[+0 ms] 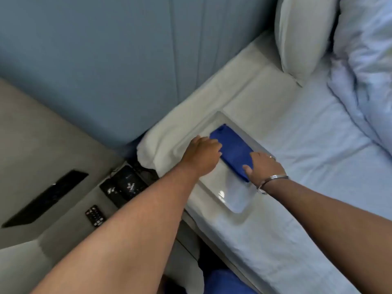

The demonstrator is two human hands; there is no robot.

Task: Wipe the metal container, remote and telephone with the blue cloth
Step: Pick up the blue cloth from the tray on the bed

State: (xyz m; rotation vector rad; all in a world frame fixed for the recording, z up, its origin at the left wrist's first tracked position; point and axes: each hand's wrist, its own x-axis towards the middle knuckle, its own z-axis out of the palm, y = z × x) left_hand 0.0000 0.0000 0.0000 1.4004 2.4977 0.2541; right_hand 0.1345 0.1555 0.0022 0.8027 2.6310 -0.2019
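A shallow metal container (237, 200) lies flat on the bed by its near edge. The folded blue cloth (231, 149) is spread across the container's upper part. My left hand (202, 154) sits on the container, its curled fingers holding the cloth's left edge. My right hand (264, 166), with a ring and a metal bangle, grips the cloth's lower right end, thumb out to the left. On the bedside table to the left lie the black remote (95, 215) and the black telephone (125, 184), both away from my hands.
White sheets (318, 158) cover the bed, with a pillow (303, 39) and a rumpled duvet (364, 60) at the upper right. A grey-blue padded headboard (127, 60) rises behind. The bedside table (63, 236) is grey, with a dark panel (46, 198) in the surface behind it.
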